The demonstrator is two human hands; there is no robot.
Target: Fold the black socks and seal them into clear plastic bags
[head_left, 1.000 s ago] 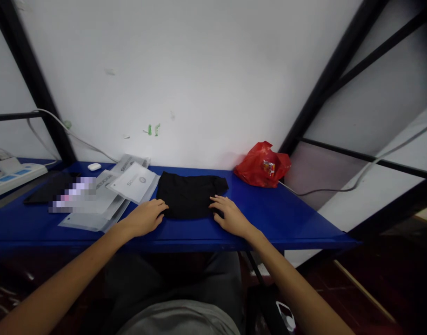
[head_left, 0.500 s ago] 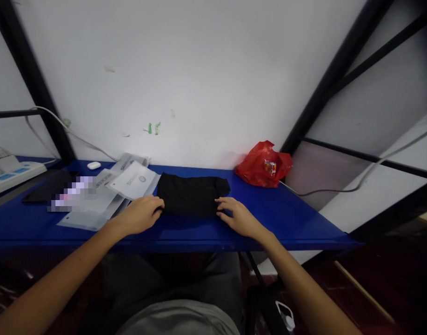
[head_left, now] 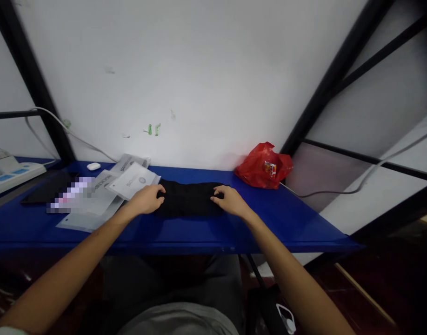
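Note:
A piece of black cloth (head_left: 190, 200), folded into a wide flat band, lies on the blue table in front of me. My left hand (head_left: 147, 199) is at its left end, thumb and fingers curled round the cloth's edge. At the opposite end my right hand (head_left: 229, 200) has the cloth between thumb and forefinger in the same way. A crease runs lengthwise across the fabric between the hands. Its exact kind of garment or fabric piece cannot be made out.
Several frosted plastic bags (head_left: 133, 180) overlap left of the cloth, beside a dark tablet-like object (head_left: 42, 188) and a small white case (head_left: 94, 166). A red plastic bag (head_left: 264, 166) stands at the back right. A white power strip (head_left: 16, 177) lies far left.
Both hands have moved away from me and slightly inward along the cloth's ends. The cloth's far edge now lies closer to me, and the band looks narrower.

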